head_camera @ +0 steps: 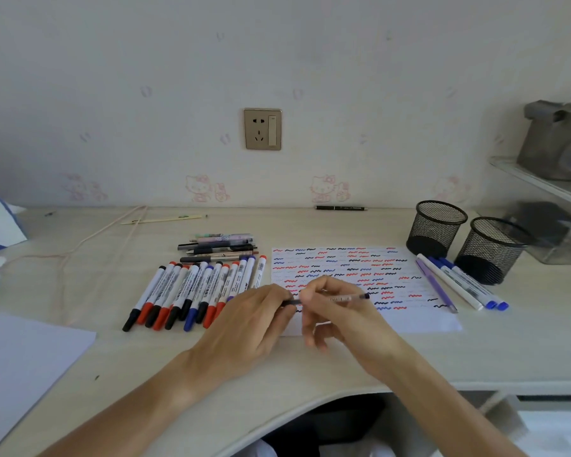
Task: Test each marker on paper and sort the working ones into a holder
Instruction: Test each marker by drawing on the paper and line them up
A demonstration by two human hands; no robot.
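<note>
Both our hands are on one thin pen [342, 297], held level just above the near-left part of the test paper [360, 285]. Left hand [251, 328] pinches its dark left end, cap or tip, can't tell which. Right hand [335, 311] grips the clear barrel with curled fingers. The hands are nearly touching.

The paper lies flat on the tabletop [145, 357], covered in red, blue and black squiggles. Left of it is a row of whiteboard markers [192, 291], side by side with caps toward us; behind them lies a small pile of pens [220, 247]. Right of the paper lie four sorted pens [459, 285]. Two black mesh holders [437, 227] [491, 249] stand just beyond them, touching each other.
</note>
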